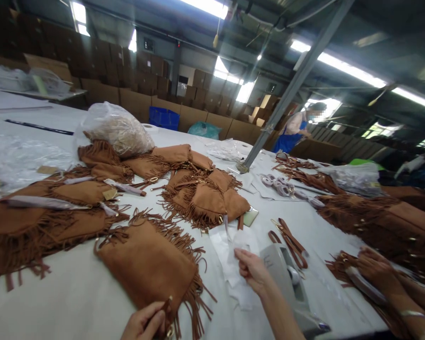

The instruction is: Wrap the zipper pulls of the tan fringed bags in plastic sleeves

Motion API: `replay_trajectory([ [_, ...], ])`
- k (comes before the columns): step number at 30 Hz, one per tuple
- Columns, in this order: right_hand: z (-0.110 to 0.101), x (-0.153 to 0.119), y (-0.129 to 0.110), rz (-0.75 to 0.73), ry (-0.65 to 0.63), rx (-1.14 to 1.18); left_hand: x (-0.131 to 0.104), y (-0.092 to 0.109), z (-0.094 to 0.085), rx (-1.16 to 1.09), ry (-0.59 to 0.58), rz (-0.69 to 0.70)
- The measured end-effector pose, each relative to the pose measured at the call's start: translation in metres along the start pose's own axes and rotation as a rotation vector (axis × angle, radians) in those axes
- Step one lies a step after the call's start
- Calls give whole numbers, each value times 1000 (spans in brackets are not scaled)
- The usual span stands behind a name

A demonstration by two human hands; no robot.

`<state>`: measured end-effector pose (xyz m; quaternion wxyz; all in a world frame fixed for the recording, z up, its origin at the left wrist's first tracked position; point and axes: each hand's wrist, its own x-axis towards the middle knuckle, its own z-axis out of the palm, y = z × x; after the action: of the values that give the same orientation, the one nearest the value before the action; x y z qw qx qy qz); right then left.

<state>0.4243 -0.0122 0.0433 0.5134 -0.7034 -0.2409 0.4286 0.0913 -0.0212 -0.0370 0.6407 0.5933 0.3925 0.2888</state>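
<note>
My left hand (143, 325) at the bottom edge grips the near corner of a brown suede bag with fringe (148, 264), which lies flat on the white table (74, 302). My right hand (252, 270) reaches forward and pinches a sheet of white tissue paper (230, 255) lying just right of the bag. A grey tape dispenser (286, 278) sits right beside my right wrist. Brown leather straps (290, 243) lie just beyond it.
Piles of the same fringed bags (201, 193) cover the table's middle, left (38, 217) and right (386, 222). A plastic sack of filling (118, 127) rests at the back left. A co-worker's hand (375, 273) works at the right. A grey steel post (279, 99) rises from the table; another person stands by stacked cartons (138, 101).
</note>
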Motion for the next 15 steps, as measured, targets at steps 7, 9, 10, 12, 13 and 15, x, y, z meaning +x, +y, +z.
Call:
replay_trajectory([
  [7, 85, -64, 42, 320, -214, 418, -4, 18, -1, 52, 47, 58],
  [9, 103, -74, 47, 372, -211, 493, -4, 21, 0, 53, 66, 64],
  [10, 110, -79, 49, 385, -202, 511, -5, 21, 0, 53, 81, 68],
  [12, 121, -86, 51, 403, -179, 522, -5, 21, 1, 48, 109, 73],
  [13, 125, -90, 52, 407, -172, 519, -6, 21, 2, 37, 115, 74],
  [15, 132, -95, 52, 412, -174, 515, -6, 21, 3, 2, 114, 71],
])
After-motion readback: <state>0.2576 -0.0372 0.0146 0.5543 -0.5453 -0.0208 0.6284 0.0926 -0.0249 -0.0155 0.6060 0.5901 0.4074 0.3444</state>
